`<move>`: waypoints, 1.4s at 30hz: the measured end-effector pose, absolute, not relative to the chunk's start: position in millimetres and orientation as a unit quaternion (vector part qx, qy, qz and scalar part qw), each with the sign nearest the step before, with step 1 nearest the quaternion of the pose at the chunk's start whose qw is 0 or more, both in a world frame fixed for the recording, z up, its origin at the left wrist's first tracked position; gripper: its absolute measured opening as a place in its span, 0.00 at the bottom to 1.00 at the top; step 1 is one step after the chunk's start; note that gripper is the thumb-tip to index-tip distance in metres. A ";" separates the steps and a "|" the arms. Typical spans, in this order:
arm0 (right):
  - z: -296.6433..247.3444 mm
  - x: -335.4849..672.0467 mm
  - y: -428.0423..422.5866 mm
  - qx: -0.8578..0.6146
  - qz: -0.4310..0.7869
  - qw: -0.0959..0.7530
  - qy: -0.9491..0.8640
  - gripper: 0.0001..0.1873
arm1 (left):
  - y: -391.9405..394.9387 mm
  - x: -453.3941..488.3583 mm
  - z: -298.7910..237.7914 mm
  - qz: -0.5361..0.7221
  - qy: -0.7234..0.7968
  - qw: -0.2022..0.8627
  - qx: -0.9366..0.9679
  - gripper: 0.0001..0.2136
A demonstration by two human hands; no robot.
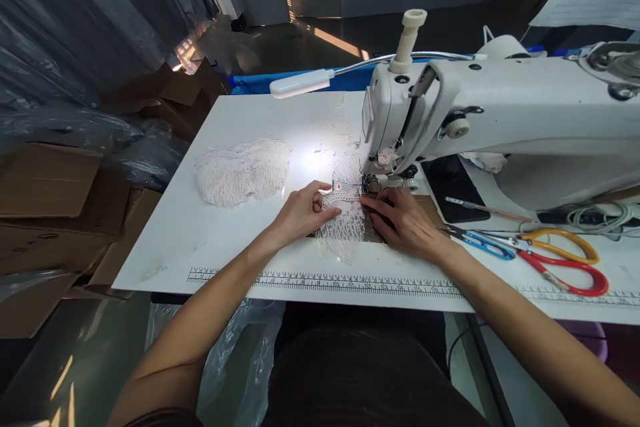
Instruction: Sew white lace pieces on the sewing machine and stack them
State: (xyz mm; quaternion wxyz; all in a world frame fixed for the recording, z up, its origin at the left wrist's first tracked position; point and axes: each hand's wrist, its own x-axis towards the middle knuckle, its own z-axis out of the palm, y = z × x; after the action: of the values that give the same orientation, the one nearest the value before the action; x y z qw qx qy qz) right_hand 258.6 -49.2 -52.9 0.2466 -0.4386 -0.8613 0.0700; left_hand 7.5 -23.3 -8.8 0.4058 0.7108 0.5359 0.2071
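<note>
A strip of white lace (345, 224) lies under the presser foot (371, 184) of a white sewing machine (500, 120). My left hand (303, 212) rests on the lace's left side, fingers curled, thumb and fingertips pinching its edge. My right hand (405, 220) lies flat on the lace just right of the needle, fingers stretched toward the foot and pressing the fabric down. A small red mark shows on the lace by the foot.
A pile of white lace (240, 170) lies on the white table (190, 240) to the left. Red-and-yellow scissors (560, 260), blue snips (483, 244), a pen and a black phone (453, 194) lie right. A lamp (303, 84) shines down. Cardboard boxes (45, 200) stand left.
</note>
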 end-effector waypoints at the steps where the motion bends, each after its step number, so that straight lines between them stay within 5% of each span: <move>1: -52.3 259.0 -50.0 -0.434 0.075 0.242 -0.865 0.21 | -23.1 7.9 -8.8 0.207 0.536 0.405 0.711 0.24; 20: -46.6 261.6 -55.0 -0.426 0.113 0.237 -0.866 0.25 | -23.3 11.7 -9.9 0.197 0.540 0.392 0.718 0.25; 36: -45.3 268.1 -57.2 -0.372 0.134 0.223 -0.891 0.19 | -24.0 8.8 -9.5 0.202 0.530 0.391 0.725 0.28; 42: -45.8 269.5 -56.6 -0.375 0.152 0.222 -0.887 0.23 | -27.5 8.7 -6.4 0.199 0.525 0.368 0.741 0.22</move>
State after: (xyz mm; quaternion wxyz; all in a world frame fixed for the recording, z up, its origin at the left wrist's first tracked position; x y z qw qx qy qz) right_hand 269.5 -56.6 -45.8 0.2216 -0.3748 -0.8874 0.1515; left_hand 8.7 -27.5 -6.4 0.3677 0.7412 0.5252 0.1987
